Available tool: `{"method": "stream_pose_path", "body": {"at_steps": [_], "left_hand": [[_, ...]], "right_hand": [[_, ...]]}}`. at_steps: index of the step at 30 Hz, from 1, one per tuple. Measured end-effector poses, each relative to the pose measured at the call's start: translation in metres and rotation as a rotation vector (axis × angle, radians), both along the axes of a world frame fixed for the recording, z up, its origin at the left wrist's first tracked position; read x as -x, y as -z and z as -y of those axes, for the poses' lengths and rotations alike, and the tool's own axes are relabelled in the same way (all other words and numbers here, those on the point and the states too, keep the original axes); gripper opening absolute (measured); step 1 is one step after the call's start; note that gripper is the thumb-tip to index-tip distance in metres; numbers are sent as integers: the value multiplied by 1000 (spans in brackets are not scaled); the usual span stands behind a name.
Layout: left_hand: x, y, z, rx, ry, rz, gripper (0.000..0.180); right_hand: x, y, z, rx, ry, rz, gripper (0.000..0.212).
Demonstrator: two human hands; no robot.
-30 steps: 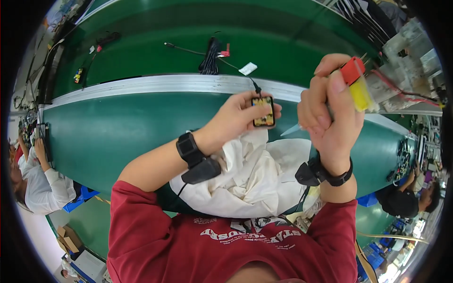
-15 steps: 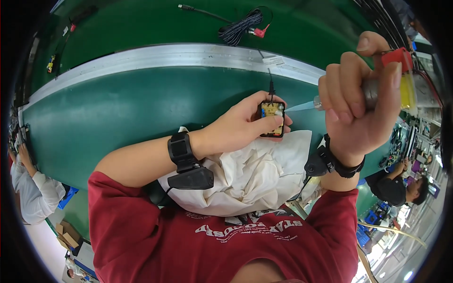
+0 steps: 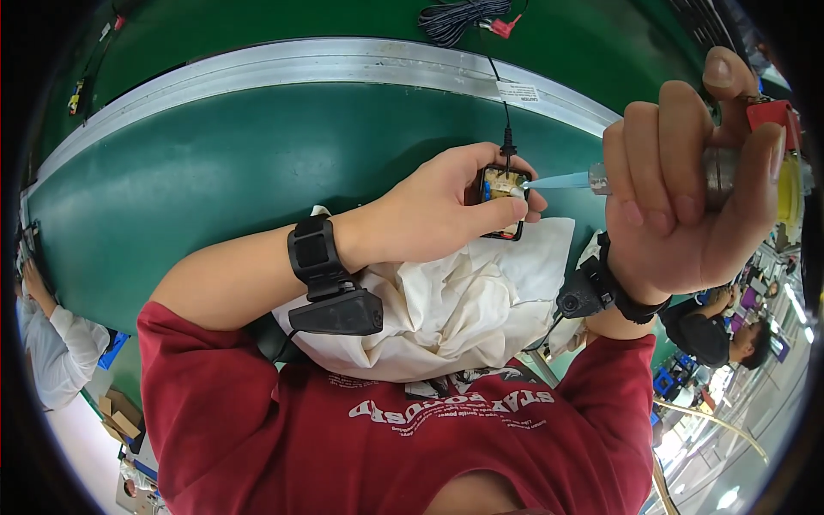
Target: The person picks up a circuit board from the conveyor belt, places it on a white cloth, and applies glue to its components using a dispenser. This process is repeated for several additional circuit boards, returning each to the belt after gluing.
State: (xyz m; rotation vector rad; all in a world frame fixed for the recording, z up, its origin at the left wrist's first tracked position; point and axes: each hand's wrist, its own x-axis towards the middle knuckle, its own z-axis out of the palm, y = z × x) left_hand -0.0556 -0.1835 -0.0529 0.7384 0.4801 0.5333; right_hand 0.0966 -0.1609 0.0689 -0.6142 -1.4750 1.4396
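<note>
My left hand (image 3: 429, 210) grips a small open black case with a circuit board (image 3: 506, 184) inside, the thumb lying across its lower part. A thin black cord (image 3: 504, 107) with a strain relief enters the case's far side. Closed around a glue dispenser, my right hand (image 3: 669, 176) is raised to the right. The dispenser has a tapered pale blue nozzle (image 3: 560, 181), a metal body, a yellow section (image 3: 788, 193) and a red part (image 3: 771, 116) near my thumb. Its tip sits at the board's upper right; whether it touches is unclear.
A white cloth (image 3: 455, 318) lies crumpled in front of me. The green table (image 3: 215, 172) has a silver rail (image 3: 343, 62) along its far side. Beyond it lies a coiled black cable (image 3: 459, 21) with a red connector. Co-workers sit at left (image 3: 56, 343) and right (image 3: 712, 330).
The view has shifted, so the rail and coiled cable appear higher. My right hand and the dispenser appear farther right. Both hands keep their grips, and the nozzle tip stays at the board.
</note>
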Motion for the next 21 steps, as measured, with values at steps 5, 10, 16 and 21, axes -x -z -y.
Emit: {"method": "stream_pose_path", "body": {"at_steps": [5, 10, 16, 21], "left_hand": [[1, -5, 3, 35, -9, -1, 32], [0, -5, 0, -7, 7, 12, 32], [0, -4, -1, -35, 10, 55, 32], [0, -5, -1, -21, 11, 63, 31]], "right_hand": [[3, -2, -1, 0, -57, 30, 35], [-5, 2, -3, 4, -32, 79, 24], [0, 4, -4, 42, 2, 22, 22], [4, 5, -1, 75, 39, -29, 20]]}}
